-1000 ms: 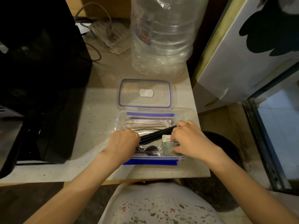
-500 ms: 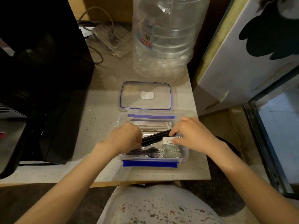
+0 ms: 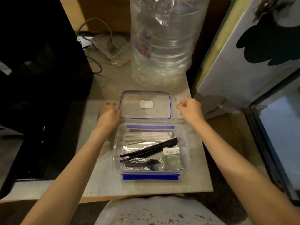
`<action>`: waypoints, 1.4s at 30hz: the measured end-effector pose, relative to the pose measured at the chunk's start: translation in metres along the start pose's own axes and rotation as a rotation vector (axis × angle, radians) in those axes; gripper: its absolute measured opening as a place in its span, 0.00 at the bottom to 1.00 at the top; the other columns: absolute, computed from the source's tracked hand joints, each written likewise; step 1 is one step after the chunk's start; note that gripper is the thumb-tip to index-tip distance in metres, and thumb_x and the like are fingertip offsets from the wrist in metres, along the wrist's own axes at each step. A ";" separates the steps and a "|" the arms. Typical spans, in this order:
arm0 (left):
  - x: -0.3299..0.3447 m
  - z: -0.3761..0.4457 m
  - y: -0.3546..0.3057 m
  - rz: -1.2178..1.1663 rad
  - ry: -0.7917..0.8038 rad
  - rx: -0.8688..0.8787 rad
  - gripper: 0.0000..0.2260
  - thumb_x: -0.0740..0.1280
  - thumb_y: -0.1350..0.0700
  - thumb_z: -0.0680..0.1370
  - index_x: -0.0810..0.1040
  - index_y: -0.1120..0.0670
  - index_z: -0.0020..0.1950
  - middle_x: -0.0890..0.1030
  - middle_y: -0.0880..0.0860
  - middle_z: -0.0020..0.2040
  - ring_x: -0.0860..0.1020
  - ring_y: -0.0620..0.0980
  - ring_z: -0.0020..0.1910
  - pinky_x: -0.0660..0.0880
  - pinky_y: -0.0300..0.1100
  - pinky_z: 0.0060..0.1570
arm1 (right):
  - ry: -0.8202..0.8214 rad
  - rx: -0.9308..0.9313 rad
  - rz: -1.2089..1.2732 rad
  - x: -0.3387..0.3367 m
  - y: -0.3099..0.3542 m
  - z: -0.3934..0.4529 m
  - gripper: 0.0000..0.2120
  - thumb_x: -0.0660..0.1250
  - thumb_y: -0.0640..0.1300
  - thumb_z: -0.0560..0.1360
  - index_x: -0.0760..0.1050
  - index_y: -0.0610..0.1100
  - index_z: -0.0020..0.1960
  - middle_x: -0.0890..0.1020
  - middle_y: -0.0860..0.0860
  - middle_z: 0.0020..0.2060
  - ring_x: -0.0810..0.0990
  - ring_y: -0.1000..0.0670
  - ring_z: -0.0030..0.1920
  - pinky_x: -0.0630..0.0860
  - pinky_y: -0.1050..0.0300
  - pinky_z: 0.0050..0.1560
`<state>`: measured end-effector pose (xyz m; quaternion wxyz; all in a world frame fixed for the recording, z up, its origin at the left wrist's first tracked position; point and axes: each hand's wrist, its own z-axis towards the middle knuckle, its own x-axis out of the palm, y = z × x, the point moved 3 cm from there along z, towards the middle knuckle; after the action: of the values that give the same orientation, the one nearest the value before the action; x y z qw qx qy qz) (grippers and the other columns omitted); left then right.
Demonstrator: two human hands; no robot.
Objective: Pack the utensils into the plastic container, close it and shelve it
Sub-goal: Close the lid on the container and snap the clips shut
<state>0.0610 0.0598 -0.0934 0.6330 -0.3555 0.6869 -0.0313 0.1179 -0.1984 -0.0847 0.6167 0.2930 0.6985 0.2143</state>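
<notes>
An open clear plastic container [image 3: 187, 153] with blue clips sits on the speckled counter. Inside lie black chopsticks [image 3: 149, 151], a wrapped black spoon [image 3: 146, 164], white paper-wrapped packets [image 3: 146, 137] and a green sachet [image 3: 172, 159]. Its clear lid [image 3: 155, 111] lies flat just behind it. My left hand [image 3: 108, 114] grips the lid's left edge with curled fingers. At the lid's right side flap, my right hand [image 3: 190, 109] pinches the clear plastic.
A big clear water bottle [image 3: 164, 46] stands right behind the lid. A black appliance [image 3: 40, 78] fills the left side. A power strip [image 3: 110, 47] with cables lies at the back. A white panel [image 3: 251, 62] and a glass door flank the counter's right edge.
Both hands have left the container's inside and moved back to the lid's two sides. The chopsticks and other utensils now lie uncovered in the container.
</notes>
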 end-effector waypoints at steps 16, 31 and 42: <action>-0.001 0.007 0.001 -0.149 -0.126 -0.074 0.08 0.62 0.61 0.77 0.81 0.60 0.50 0.84 0.59 0.49 0.73 0.52 0.41 0.67 0.41 0.43 | -0.033 0.060 -0.104 0.019 0.005 -0.003 0.09 0.61 0.32 0.75 0.79 0.31 0.48 0.83 0.35 0.48 0.81 0.38 0.51 0.79 0.45 0.53; -0.032 -0.065 -0.002 -0.989 -0.251 -0.089 0.14 0.56 0.57 0.80 0.78 0.52 0.39 0.80 0.52 0.40 0.80 0.49 0.44 0.77 0.44 0.51 | -0.350 -0.190 0.450 -0.024 0.005 -0.066 0.07 0.65 0.32 0.74 0.76 0.38 0.52 0.80 0.52 0.42 0.80 0.57 0.42 0.74 0.74 0.43; -0.024 -0.114 0.023 -0.867 -0.157 -0.126 0.08 0.69 0.58 0.74 0.81 0.59 0.50 0.81 0.48 0.38 0.80 0.44 0.39 0.80 0.38 0.42 | -0.195 0.174 1.087 -0.018 -0.013 -0.123 0.08 0.66 0.45 0.76 0.79 0.41 0.46 0.83 0.49 0.41 0.83 0.52 0.43 0.79 0.58 0.45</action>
<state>-0.0519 0.0433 -0.0618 0.5887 -0.6499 0.4247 -0.2251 -0.0045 -0.2122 -0.0618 0.4526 0.6793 0.4018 0.4150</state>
